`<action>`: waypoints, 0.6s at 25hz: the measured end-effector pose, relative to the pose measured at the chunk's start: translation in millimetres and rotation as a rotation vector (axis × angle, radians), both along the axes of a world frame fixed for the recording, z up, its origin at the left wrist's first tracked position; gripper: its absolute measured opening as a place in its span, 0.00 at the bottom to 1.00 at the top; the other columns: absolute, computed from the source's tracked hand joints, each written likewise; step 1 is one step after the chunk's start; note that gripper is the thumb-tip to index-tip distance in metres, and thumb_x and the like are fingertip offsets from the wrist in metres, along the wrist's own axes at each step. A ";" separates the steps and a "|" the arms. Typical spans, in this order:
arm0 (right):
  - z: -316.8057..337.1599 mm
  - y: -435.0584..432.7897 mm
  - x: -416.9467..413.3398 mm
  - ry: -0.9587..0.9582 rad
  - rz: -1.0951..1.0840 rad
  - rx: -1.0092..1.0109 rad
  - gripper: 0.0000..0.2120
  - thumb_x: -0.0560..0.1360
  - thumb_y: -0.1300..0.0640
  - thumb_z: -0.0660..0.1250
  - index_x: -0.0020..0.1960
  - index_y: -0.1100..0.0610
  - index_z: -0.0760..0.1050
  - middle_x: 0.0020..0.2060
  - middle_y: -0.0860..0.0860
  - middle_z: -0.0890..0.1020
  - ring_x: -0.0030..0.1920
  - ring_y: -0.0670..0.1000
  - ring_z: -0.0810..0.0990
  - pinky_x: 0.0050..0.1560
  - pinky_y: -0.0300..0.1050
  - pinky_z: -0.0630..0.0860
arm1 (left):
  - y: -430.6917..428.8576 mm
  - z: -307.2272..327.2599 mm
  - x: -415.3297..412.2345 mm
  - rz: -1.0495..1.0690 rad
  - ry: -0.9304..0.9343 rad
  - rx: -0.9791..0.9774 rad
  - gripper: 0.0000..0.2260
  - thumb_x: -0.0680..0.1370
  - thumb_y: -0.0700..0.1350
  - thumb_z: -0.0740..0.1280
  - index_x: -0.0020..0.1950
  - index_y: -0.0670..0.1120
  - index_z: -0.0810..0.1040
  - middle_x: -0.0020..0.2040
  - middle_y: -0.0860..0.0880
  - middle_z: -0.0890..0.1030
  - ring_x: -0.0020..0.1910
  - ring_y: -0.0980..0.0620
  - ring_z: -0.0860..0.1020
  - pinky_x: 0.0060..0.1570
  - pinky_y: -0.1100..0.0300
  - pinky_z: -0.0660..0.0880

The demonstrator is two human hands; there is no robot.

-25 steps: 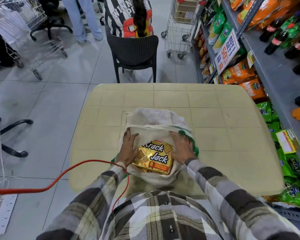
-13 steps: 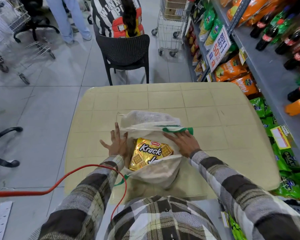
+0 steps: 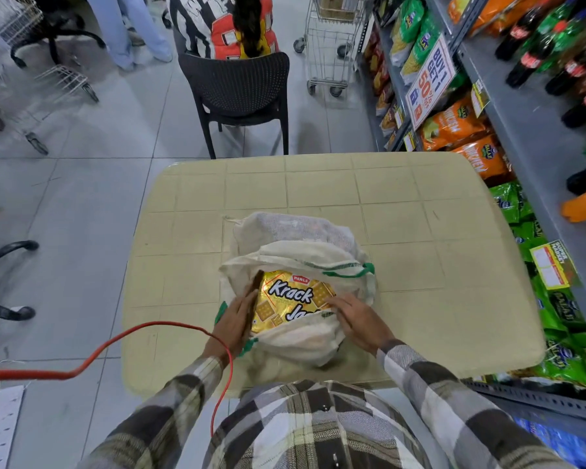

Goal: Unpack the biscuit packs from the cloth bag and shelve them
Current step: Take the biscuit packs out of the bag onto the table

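Gold pack [image 3: 293, 301] lay in the bag [image 3: 298, 252] mouth on the counter [image 3: 420, 214]; left hand [image 3: 236, 319] at nine o'clock, right hand [image 3: 359, 321] at three, both grips apart, flat against it.

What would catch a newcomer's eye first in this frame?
The shiny gold Krack Jack biscuit pack stands out, lying in the open mouth of the cream cloth bag at the near middle of the beige table. The left hand and right hand flank it, parting the cloth. A red cable loops in from the left, and bright snack bags fill the shelves on the right.
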State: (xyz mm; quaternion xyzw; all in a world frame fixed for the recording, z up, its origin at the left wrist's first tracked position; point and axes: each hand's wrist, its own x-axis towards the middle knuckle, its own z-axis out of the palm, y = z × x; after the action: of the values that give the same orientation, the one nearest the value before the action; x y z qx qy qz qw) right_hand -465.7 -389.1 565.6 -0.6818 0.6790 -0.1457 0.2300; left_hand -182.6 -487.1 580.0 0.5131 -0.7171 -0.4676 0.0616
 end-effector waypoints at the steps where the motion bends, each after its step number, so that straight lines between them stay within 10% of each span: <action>1: -2.3 5.1 2.5 -0.054 -0.073 0.083 0.11 0.82 0.57 0.60 0.62 0.52 0.76 0.56 0.51 0.81 0.54 0.51 0.81 0.56 0.49 0.80 | 8.8 2.8 4.2 0.069 0.066 0.113 0.23 0.83 0.44 0.60 0.77 0.43 0.61 0.77 0.40 0.65 0.72 0.41 0.70 0.72 0.48 0.67; 7: -14.5 28.0 -8.4 0.033 -0.041 0.583 0.10 0.76 0.52 0.68 0.55 0.55 0.76 0.47 0.51 0.81 0.47 0.53 0.81 0.48 0.45 0.79 | 24.1 11.6 21.6 -0.351 -0.377 -0.043 0.37 0.75 0.55 0.71 0.76 0.41 0.59 0.73 0.45 0.67 0.67 0.45 0.73 0.66 0.53 0.71; 12: -9.1 12.7 9.2 -0.249 -0.392 0.431 0.10 0.80 0.59 0.63 0.57 0.60 0.79 0.53 0.57 0.84 0.49 0.53 0.82 0.54 0.44 0.78 | 8.9 7.6 2.0 0.014 -0.195 0.031 0.19 0.74 0.31 0.64 0.65 0.35 0.73 0.65 0.38 0.73 0.61 0.41 0.74 0.65 0.51 0.72; 15: -1.2 -0.9 26.9 -0.563 -0.617 0.559 0.15 0.81 0.51 0.63 0.61 0.60 0.77 0.56 0.56 0.84 0.51 0.54 0.84 0.55 0.50 0.81 | 4.0 5.2 -10.0 0.191 -0.110 0.121 0.12 0.82 0.39 0.59 0.62 0.36 0.76 0.62 0.37 0.76 0.58 0.42 0.76 0.61 0.50 0.74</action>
State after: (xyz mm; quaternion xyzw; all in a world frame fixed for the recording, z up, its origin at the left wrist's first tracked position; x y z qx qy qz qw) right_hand -438.7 -390.0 564.3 -0.2957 0.7738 -0.1975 0.5243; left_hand -192.6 -483.1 585.2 0.6068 -0.6377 -0.4732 0.0356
